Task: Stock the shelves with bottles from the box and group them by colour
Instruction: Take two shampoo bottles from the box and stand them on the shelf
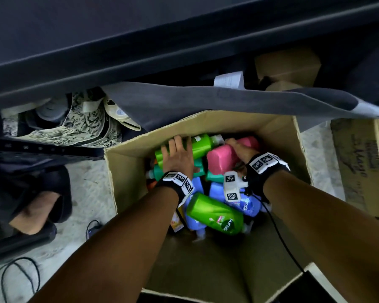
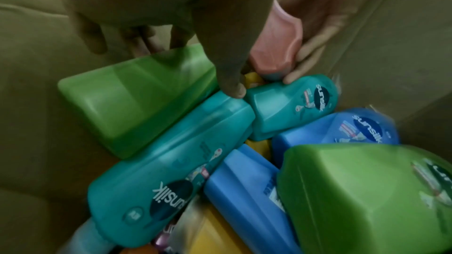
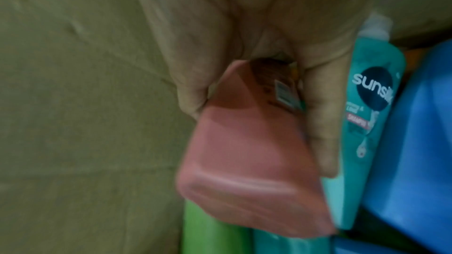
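A cardboard box (image 1: pixel 138 171) at centre frame is holding shampoo bottles lying jumbled on their sides, teal bottles (image 2: pixel 171 161) and blue bottles (image 2: pixel 244 190) among them. The left hand (image 1: pixel 177 156) is reaching in, fingers (image 2: pixel 93 36) curling over the far edge of a green bottle (image 1: pixel 200 146) by the box's far wall. The right hand (image 1: pixel 242 150) is wrapping its fingers (image 3: pixel 322 123) round a pink bottle (image 1: pixel 220 161) just beside it. A grey cloth (image 1: pixel 206 99) is draping across the upper centre, past the box's far rim.

a pale speckled floor (image 1: pixel 90 193) carries an open brown cardboard box (image 1: pixel 127 171), a second scrawled-on cardboard box (image 1: pixel 354 167) near its right, and a black cable (image 1: pixel 20 278) at left. jumbled in the open box: a green plastic bottle (image 1: pixel 202 145), a pink plastic bottle (image 1: pixel 220 160), and teal and blue ones.
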